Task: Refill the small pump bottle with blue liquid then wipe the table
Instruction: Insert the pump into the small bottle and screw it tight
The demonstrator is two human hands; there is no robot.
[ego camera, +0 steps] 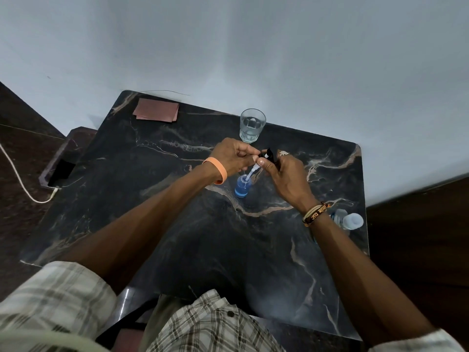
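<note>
A small clear bottle partly filled with blue liquid stands open on the dark marble table. Just above its mouth, both hands hold the black pump head, whose white dip tube slants down into the bottle's neck. My left hand pinches the pump head from the left with its fingertips. My right hand grips the pump head from the right, thumb near the top of the tube. A folded reddish-brown cloth lies at the table's far left corner.
A glass of clear water stands behind my hands. A plastic bottle lies at the table's right edge near my right wrist. A phone with a white cable sits on a lower ledge at left. The wall is close behind.
</note>
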